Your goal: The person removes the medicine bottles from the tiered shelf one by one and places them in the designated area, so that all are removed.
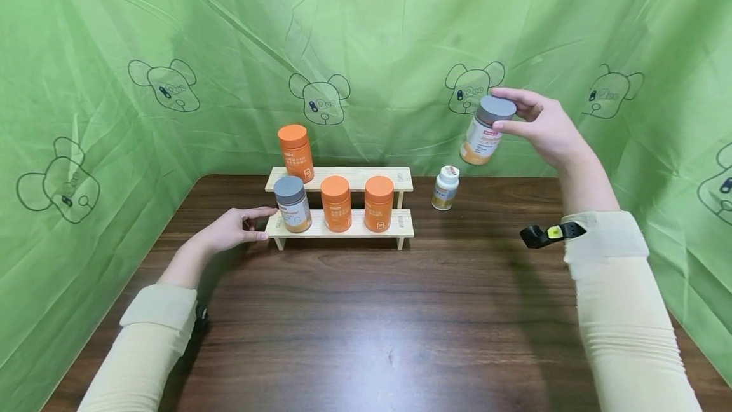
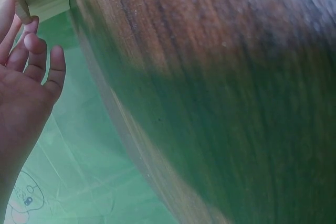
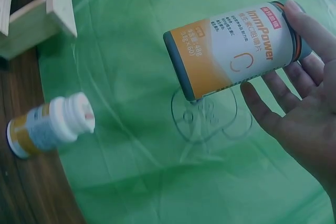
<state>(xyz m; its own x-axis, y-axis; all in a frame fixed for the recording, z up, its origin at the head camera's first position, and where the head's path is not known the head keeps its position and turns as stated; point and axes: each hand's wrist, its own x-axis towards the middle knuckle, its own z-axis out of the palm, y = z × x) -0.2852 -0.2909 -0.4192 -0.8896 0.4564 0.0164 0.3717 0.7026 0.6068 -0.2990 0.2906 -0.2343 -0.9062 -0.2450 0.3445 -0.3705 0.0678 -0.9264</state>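
My right hand holds a supplement bottle by its grey lid, tilted and raised off the table. In the right wrist view its white-and-orange label reads "ImmPower". With thumb and fingers my left hand pinches the left end of a two-step wooden rack; the left wrist view shows its fingers at the board edge. A second grey-lidded bottle stands on the lower step beside two orange bottles, one in the middle and one at the right. Another orange bottle is on the upper step.
A small white-capped bottle stands upright on the dark wooden table, right of the rack and below the raised bottle. Green curtains with bear outlines hang behind the table and at both sides.
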